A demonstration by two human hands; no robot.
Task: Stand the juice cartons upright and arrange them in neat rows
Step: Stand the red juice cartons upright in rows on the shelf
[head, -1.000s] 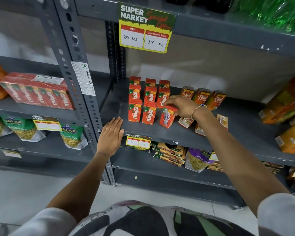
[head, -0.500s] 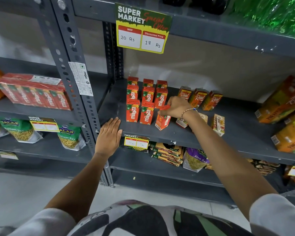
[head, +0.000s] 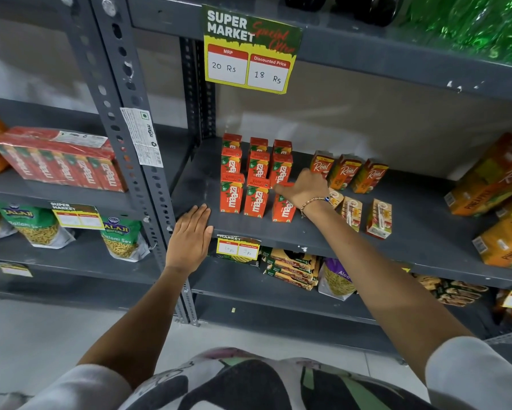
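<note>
1. We set the third front-row Maaza carton (head: pixel 283 209) upright on the grey shelf (head: pixel 308 235), beside its neighbours – next, nudge it flush.
2. Our right hand (head: pixel 303 189) grips the carton's top, arm stretched forward.
3. Our left hand (head: pixel 189 235) lies flat and unclenched on the shelf edge – holding nothing

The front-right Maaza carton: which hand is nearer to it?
Right. The right hand rests on top of the front-right Maaza carton, fingers over its top edge. The left hand lies flat on the shelf edge, left of the rows and apart from it.
</note>
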